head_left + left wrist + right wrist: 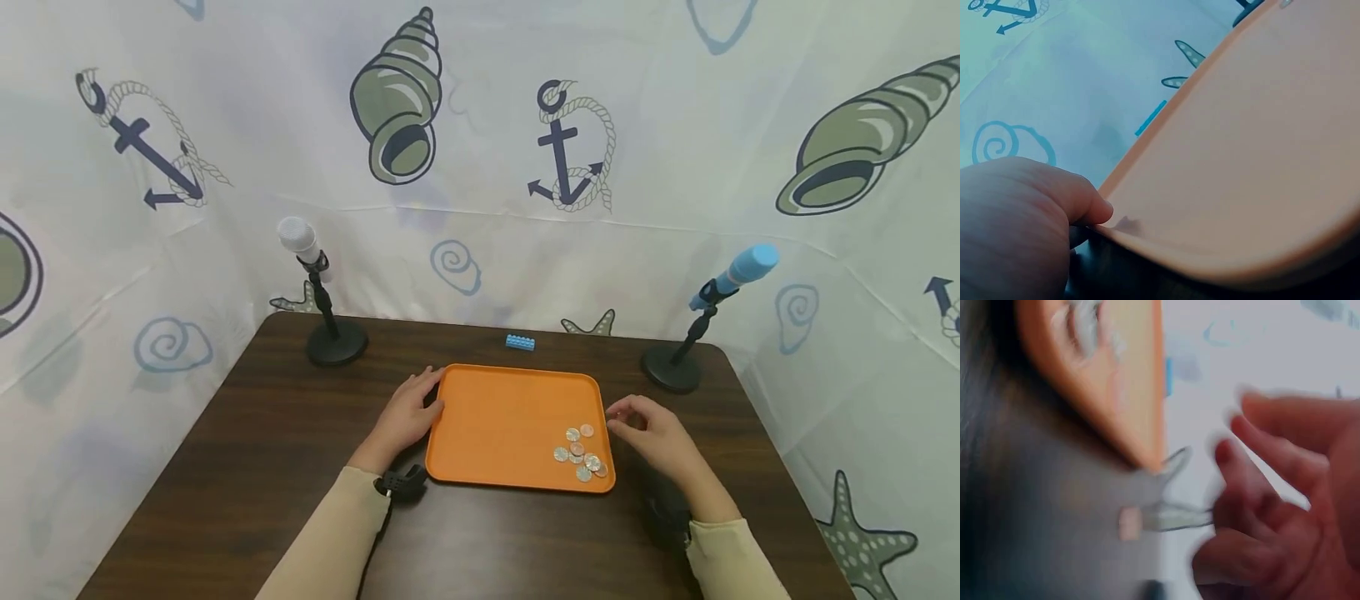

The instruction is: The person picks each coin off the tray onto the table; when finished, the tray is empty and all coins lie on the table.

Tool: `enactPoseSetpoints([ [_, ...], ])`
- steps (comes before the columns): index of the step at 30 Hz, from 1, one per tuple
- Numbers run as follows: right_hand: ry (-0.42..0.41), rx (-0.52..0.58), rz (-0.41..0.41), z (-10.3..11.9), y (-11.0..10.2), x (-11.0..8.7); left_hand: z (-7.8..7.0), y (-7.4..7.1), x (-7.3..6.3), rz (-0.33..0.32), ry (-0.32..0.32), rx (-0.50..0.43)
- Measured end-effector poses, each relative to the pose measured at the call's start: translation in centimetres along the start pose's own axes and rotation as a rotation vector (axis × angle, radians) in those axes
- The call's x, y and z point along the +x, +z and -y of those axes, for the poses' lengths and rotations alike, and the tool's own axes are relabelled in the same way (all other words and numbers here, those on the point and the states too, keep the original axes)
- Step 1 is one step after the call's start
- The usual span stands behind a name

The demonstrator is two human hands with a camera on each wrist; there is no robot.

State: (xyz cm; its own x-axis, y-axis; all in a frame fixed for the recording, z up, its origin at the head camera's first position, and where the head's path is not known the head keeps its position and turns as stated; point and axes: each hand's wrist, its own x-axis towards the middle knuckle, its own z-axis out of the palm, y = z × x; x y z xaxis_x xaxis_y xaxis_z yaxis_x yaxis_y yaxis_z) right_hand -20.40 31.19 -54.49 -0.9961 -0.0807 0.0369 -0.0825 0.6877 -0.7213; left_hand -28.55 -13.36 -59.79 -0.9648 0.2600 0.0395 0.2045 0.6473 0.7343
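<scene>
My left hand [402, 419] holds the left side of an orange tray [495, 417], its thumb over the rim. In the left wrist view, the thumb [1088, 203] rests at the tray's corner; the other fingers are mostly hidden. Several small shiny round discs [577, 448], silvery and pinkish, lie in the tray's right part, some overlapping. Just off the right rim is my right hand [651, 433], fingers loosely bent and nothing clearly held. The right wrist view is blurred; there the right hand [1279, 512] has its thumb and fingers apart.
A blue toy brick [520, 342] lies behind the tray on the dark wooden table [247, 467]. A white microphone [298, 237] on a black stand is at back left, a blue microphone [742, 271] at back right. A patterned curtain [495, 142] surrounds the table.
</scene>
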Motion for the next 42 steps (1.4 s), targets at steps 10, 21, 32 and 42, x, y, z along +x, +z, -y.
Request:
enactPoseSetpoints([
  [10, -0.132, -0.320, 0.069, 3.6, -0.1, -3.4, -0.5, -0.2, 0.0, -0.007, 0.036, 0.005],
  [21, -0.128, -0.397, 0.289, 5.5, 0.9, -1.7, 0.0, -0.5, 0.3, -0.005, 0.034, 0.037],
  [32, -0.072, -0.375, 0.276, 4.1, 2.6, -1.6, -0.1, -0.2, 0.3, -0.004, 0.051, 0.036],
  [42, -0.157, -0.217, 0.102, 1.6, 2.0, -1.4, 0.1, -0.2, 0.3, -0.005, 0.051, 0.030],
])
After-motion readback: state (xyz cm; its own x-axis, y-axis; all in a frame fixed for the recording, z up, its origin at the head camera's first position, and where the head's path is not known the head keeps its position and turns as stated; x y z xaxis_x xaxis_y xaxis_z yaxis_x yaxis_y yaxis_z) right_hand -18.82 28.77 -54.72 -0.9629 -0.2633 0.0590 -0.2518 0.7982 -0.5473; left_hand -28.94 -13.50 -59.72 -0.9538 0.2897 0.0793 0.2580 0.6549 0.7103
